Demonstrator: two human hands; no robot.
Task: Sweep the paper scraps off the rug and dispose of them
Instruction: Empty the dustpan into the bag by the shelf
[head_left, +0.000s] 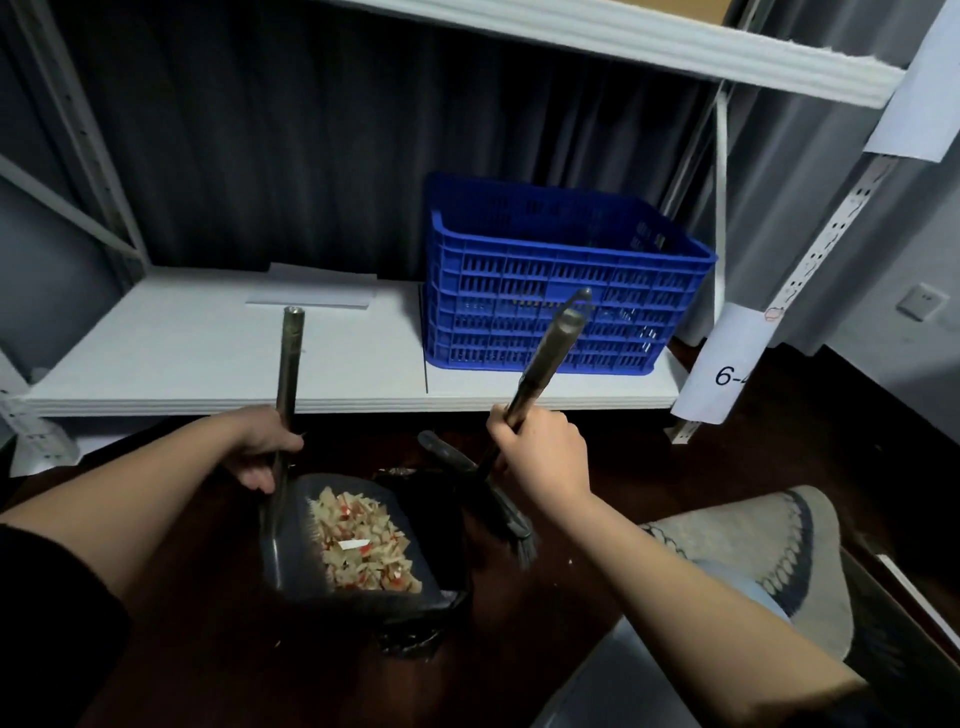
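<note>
Sweeping looks done: paper scraps (363, 545) piled in the dustpan (291, 561), held over a black-lined bin (441, 519); tipping them in still left. Left hand (262, 452) wrapped round the dustpan handle (289, 358), right hand (540, 452) clamped on the broom (540, 364), bristles hanging beside the bin. Rug (753, 530) near right, no scraps showing on it. Blue crate (550, 291) on the far shelf (208, 343), well apart.

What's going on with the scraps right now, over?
Left hand grips dustpan handle. Right hand grips broom handle. Paper scraps piled in dustpan, held over black-lined bin. Nothing blocking.
</note>
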